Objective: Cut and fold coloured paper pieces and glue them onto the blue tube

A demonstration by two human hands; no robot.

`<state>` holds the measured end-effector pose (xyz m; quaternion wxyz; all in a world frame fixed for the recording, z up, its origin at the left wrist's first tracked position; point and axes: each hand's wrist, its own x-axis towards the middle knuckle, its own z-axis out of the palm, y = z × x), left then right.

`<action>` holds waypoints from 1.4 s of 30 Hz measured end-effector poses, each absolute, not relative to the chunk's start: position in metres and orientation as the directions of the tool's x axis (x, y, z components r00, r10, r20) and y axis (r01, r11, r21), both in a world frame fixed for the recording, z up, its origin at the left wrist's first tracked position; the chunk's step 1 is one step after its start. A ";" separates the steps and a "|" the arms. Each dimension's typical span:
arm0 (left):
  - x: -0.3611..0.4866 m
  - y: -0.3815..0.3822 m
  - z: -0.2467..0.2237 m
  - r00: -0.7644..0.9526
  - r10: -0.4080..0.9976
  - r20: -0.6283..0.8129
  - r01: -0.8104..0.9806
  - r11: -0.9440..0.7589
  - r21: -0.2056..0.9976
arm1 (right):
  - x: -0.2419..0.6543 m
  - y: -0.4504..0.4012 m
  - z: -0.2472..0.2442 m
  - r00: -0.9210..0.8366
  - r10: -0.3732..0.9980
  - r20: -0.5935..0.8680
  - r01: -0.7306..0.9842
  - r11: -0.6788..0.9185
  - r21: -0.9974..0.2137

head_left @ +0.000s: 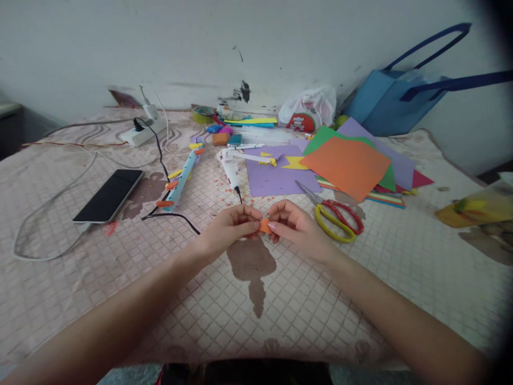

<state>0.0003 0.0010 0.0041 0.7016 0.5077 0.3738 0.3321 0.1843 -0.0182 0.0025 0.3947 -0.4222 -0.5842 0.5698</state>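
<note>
A small orange piece of paper or foam (264,225) is pinched between my two hands over the middle of the table. My left hand (236,222) grips its left end with thumb and fingers. On the other end, my right hand (292,225) has its thumb on top and fingers curled beneath. Just beyond my hands lies a white glue gun (229,170) with a black cord. Scissors with red and yellow handles (335,219) rest right of my right hand. A light blue strip (185,179) with orange and yellow bits attached lies to the left.
Purple sheet (264,179) and stacked coloured sheets, orange on top (347,163), lie ahead. A phone (109,196) on a cable and a power strip (146,131) are left. A blue bag (385,101) and plastic bag (308,109) stand at the back; a cup (476,206) is right.
</note>
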 end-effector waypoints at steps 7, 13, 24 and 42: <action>0.002 0.000 -0.001 0.522 0.819 -0.239 -0.068 0.319 0.945 | 0.182 -0.021 0.003 -0.399 0.917 0.012 0.072 0.045 -0.996; 0.002 -0.002 0.000 0.554 0.770 -0.317 -0.150 0.467 0.872 | 0.185 -0.017 0.000 -0.465 0.885 0.004 -0.031 -0.011 -0.999; 0.000 -0.002 0.001 0.520 0.793 -0.318 -0.111 0.431 0.895 | 0.188 -0.018 0.000 -0.490 0.871 -0.014 -0.039 -0.038 -0.999; 0.000 -0.003 0.001 0.534 0.794 -0.292 -0.137 0.421 0.897 | 0.187 -0.020 -0.006 -0.457 0.887 -0.068 -0.167 -0.161 -0.973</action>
